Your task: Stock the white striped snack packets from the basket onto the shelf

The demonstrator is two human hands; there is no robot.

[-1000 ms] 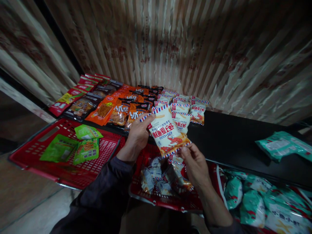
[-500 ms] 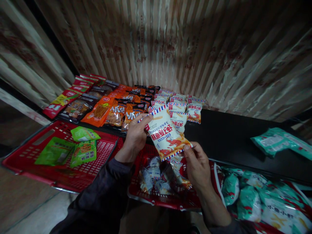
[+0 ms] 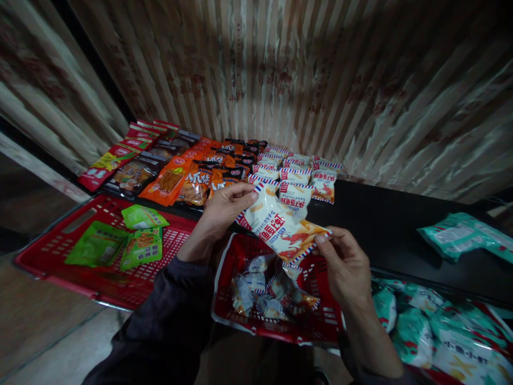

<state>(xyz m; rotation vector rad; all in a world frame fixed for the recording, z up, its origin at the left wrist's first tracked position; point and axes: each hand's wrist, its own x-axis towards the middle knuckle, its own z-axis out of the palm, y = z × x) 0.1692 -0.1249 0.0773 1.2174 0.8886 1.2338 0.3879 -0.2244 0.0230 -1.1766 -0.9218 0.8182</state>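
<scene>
A white snack bag (image 3: 276, 222) with red lettering and striped ends is stretched between my two hands. My left hand (image 3: 226, 211) pinches its upper left corner, while my right hand (image 3: 344, 262) grips the lower right corner between thumb and fingers. Below it, a red basket (image 3: 280, 337) holds several bags of the same kind. Behind the held bag, more white snack bags (image 3: 294, 198) lie in rows on the black shelf (image 3: 372, 224). Orange-and-black snack bags (image 3: 195, 184) lie just beyond my left hand.
On the left, another red basket (image 3: 52, 289) holds green snack packets (image 3: 142, 248). Red packets (image 3: 106, 166) and dark packets (image 3: 132, 174) fill the shelf's left end. A teal bag (image 3: 449, 235) lies on the right, above a container of teal-and-white bags (image 3: 460, 342). Striped sheeting (image 3: 272, 69) stands behind.
My hands have moved farther apart, the right one shifting right, and the held bag is pulled more taut and slanted. The whole view has shifted slightly.
</scene>
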